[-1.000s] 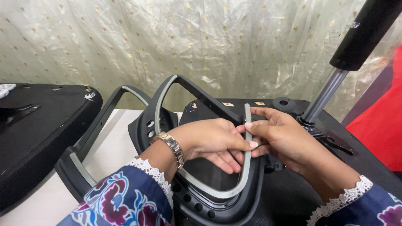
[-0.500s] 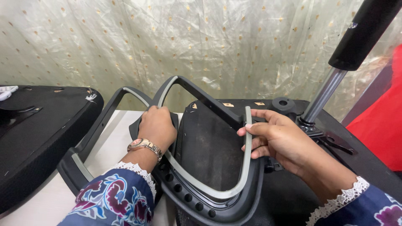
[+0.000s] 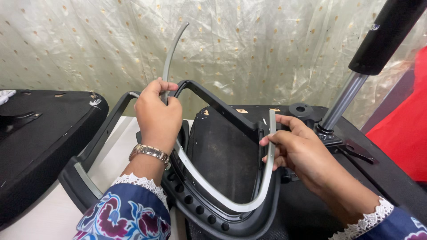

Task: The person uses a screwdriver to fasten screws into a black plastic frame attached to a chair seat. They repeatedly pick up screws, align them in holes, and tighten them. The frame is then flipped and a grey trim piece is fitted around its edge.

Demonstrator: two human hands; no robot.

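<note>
A black plastic chair armrest frame (image 3: 222, 106) stands tilted in the middle, with a long grey trim strip (image 3: 222, 202) curving along its inner edge. My left hand (image 3: 158, 113), with a metal wristwatch, grips the strip's free end, which sticks up above the frame toward the curtain. My right hand (image 3: 300, 149) pinches the other end of the strip against the frame's right side. The frame rests on a black chair seat base (image 3: 391, 178).
A second black armrest frame (image 3: 86, 164) lies to the left on a white surface (image 3: 40, 213). A black seat cushion (image 3: 40, 133) sits at the far left. A gas-lift column (image 3: 356, 84) rises at the right, beside red cloth (image 3: 411, 129). A spotted curtain hangs behind.
My left hand left the right side of the frame, crossed to the left side, took the strip's free end and lifted it upward. My right hand stayed on the strip.
</note>
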